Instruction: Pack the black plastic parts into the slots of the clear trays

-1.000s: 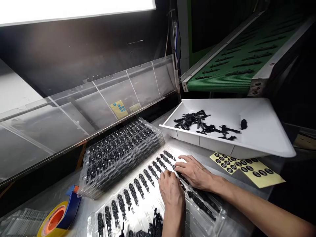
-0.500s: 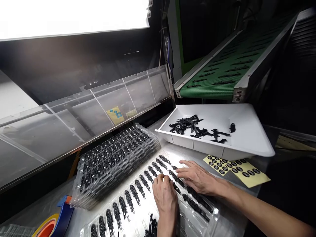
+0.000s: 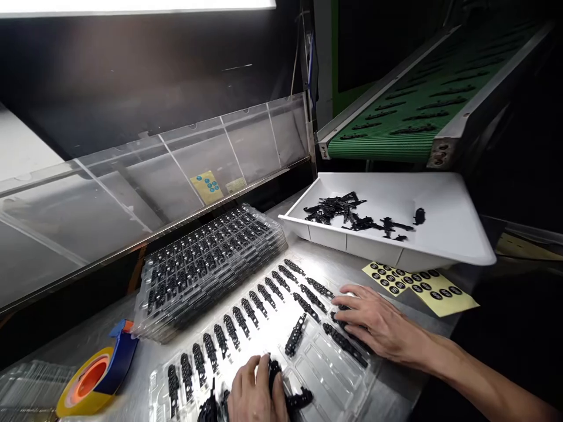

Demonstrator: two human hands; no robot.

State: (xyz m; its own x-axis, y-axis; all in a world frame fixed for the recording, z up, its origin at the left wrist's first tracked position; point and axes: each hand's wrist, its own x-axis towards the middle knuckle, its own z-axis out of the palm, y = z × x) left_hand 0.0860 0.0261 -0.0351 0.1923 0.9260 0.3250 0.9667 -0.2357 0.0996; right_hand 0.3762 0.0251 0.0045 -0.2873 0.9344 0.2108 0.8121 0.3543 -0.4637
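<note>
Fingers of your left hand [image 3: 257, 391] are bent at 6 o'clock, with a black part [image 3: 274, 370] showing between thumb and forefinger; you cannot tell from here whether they grip it. Your right hand [image 3: 373, 319] is open at about 5 o'clock, palm down, its fingers spread over black pieces near the right side of the clear tray [image 3: 325, 363]. That tray lies at 6 o'clock beneath both your hands. A long row of slotted parts [image 3: 231, 331] runs along its far edge, and one tilted part [image 3: 295, 335] lies between your hands, leaning towards 1 o'clock. More black pieces sit beside your left hand, partly hidden by it. At 8 o'clock you have a stack of filled trays [image 3: 220, 293], and farther out that way, a yellow tape roll [image 3: 94, 381] against a blue dispenser [image 3: 125, 351]. The white bin [image 3: 373, 246], with a loose heap [image 3: 334, 208] inside, stands at 3 o'clock, sticker sheets [image 3: 448, 299] at 4, and the green conveyor [image 3: 387, 146] at 2.
</note>
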